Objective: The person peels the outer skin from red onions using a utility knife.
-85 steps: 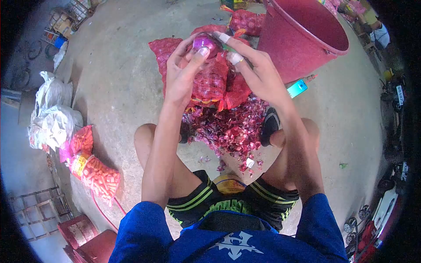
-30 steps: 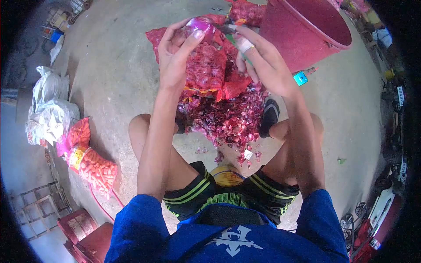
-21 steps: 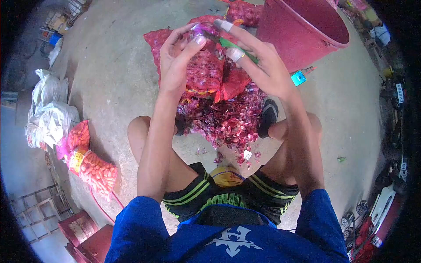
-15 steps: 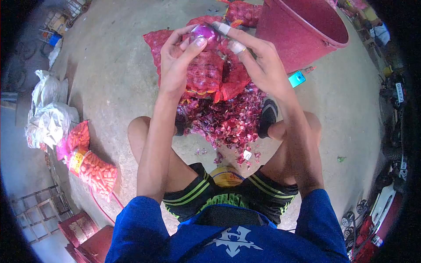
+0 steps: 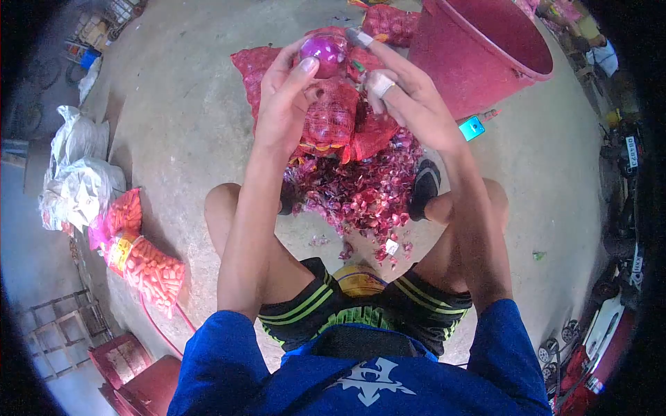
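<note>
A shiny purple-red onion (image 5: 323, 54) sits in my left hand (image 5: 283, 93), with the fingers behind it and the thumb pressed on its near side. My right hand (image 5: 406, 90) hovers to the right of the onion, its forefinger and thumb spread apart, both wrapped in white tape. A small green piece (image 5: 357, 66) shows between those two fingers; what it belongs to is unclear. Below the hands lie red mesh sacks of onions (image 5: 326, 121), partly covered by them. Loose purple onion skins (image 5: 361, 184) are heaped on the floor between my feet.
A large red tub (image 5: 465, 62) leans at the upper right, with a lit phone (image 5: 471, 128) beside its base. On the left are a bag of carrots (image 5: 156, 270) and white sacks (image 5: 83, 187). Another onion sack (image 5: 390, 26) lies farther back. Motorbike parts line the right side.
My right hand has drawn away from the onion, down and to the right, and its fingers have spread. The onion stays in my left hand, now more exposed.
</note>
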{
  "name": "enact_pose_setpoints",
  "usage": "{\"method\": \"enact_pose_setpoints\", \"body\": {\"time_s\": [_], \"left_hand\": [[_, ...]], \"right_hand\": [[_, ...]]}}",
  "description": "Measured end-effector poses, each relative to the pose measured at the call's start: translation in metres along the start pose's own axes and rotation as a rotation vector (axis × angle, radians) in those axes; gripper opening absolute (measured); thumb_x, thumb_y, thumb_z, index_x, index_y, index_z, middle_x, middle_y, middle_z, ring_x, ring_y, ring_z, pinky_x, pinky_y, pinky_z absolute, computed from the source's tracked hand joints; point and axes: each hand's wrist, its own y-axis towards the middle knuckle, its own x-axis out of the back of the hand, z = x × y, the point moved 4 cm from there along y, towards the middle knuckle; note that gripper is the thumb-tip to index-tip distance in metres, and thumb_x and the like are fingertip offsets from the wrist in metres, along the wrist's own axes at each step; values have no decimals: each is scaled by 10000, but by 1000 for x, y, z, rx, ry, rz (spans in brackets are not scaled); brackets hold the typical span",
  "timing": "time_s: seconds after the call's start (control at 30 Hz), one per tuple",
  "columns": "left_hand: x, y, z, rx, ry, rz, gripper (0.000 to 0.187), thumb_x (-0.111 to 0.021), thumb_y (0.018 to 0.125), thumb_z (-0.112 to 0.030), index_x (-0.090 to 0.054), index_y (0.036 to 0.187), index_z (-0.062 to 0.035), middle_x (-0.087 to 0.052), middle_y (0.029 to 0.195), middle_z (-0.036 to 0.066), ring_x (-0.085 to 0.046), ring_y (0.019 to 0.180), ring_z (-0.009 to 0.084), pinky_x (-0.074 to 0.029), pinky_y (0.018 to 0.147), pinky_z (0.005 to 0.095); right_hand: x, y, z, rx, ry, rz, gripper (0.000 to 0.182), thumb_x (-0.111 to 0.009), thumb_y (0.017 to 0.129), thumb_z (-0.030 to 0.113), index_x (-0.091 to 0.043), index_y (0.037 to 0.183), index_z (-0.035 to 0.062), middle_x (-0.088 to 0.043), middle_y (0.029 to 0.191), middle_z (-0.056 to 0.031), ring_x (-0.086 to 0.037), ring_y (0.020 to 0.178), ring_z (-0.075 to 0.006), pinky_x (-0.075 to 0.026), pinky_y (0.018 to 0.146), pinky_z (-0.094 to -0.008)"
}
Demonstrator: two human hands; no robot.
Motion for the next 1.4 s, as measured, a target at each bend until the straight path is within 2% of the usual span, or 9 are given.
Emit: {"method": "enact_pose_setpoints", "body": {"time_s": [0.23,0.53,0.77,0.83,0.93,0.97,1.1,1.27,1.4], "left_hand": [[2,3,7,-8,-10,-73,458,-787,963,-138,-588,1360,-25,-749,1131,51,-719,937,110,-579,786,254],[3,10,23,82,34,-161,306,-794,979,-220,-655,1203,-65,-774,1013,44,-727,825,111,-575,722,251],[1,9,33,135,43,-149,305,-777,984,-228,-653,1213,-70,-763,1059,55,-727,901,127,-575,789,285],[-8,3,24,111,-11,-5,345,-771,980,-201,-633,1262,-59,-757,1088,64,-728,932,140,-576,820,294],[-21,-3,20,80,-83,198,500,-750,969,-123,-556,1421,-30,-736,1173,80,-732,992,170,-579,892,309],[-21,-3,20,92,-89,167,541,-747,967,-111,-537,1459,-31,-731,1188,73,-726,1011,163,-577,908,311],[-27,3,17,89,-62,139,665,-744,965,-97,-464,1565,-38,-718,1240,60,-705,1076,140,-571,913,295],[-20,6,24,146,-34,140,688,-779,944,-94,-480,1560,-35,-719,1260,73,-699,1104,142,-575,922,297],[-20,7,31,123,105,22,697,-859,866,-33,-551,1490,7,-723,1242,109,-709,1075,156,-594,949,319]], "right_hand": [[-6,6,-6,273,-258,-105,471,-569,1040,51,-574,1510,31,-759,1246,-122,-707,990,-186,-540,923,-340],[-3,12,-15,310,-752,-340,443,-593,1002,104,-674,1426,204,-749,1013,-177,-715,921,-385,-572,808,-460],[7,11,-13,168,-779,-366,412,-598,1025,186,-673,1426,244,-758,995,-158,-719,939,-378,-573,811,-483],[21,11,-18,-130,-917,-359,407,-587,1062,146,-638,1465,127,-765,1135,-189,-740,879,-328,-568,843,-406],[54,25,-55,188,-600,-438,460,-594,1065,166,-579,1512,59,-759,1149,-90,-683,757,-207,-561,737,-370],[59,23,-62,59,-328,-425,473,-598,1074,293,-594,1482,53,-760,1158,-137,-723,958,-194,-561,884,-354],[31,13,-18,-117,17,-409,575,-683,1033,279,-540,1520,8,-734,1156,-74,-665,985,-125,-545,912,-318],[33,17,-15,178,-126,-428,677,-823,909,129,-529,1497,-32,-728,1094,-63,-657,1004,-112,-540,894,-289],[30,14,-19,1,-147,-336,654,-797,916,83,-517,1494,-39,-723,1137,-94,-657,1063,-139,-526,987,-313]]}}
